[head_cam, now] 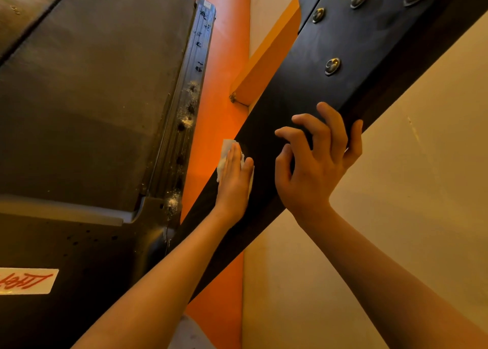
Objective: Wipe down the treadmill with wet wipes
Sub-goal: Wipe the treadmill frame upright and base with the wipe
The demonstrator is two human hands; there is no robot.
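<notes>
L hand, i.e. left hand (233,175), lies flat w/ fingers straight, pressing a white wet wipe (224,153) onto the face of the treadmill's (79,256) black upright (303,84); the wipe pokes out past the fingertips and thumb side. R hand, i.e. right hand (315,163), sits just beside it, higher up the same upright, fingers curled on the face and the outer one hooked round the far edge, so it grips the upright, prob. to brace. Key relation: the upright's long axis runs diagonal, lower-left to upper-right in view, and the stretch toward the bolts (332,66) lies ahead of the left hand, along that axis. The right hand is directly in that path, so a stroke upward likely needs it shifted first; a stroke back down toward the base is free. Left hand is the one on the wipe and nearer the base. Belt (92,84) and speckled side rail (184,89) sit to the left, apart from both hands, not yet looking wiped, esp. the rail.
</notes>
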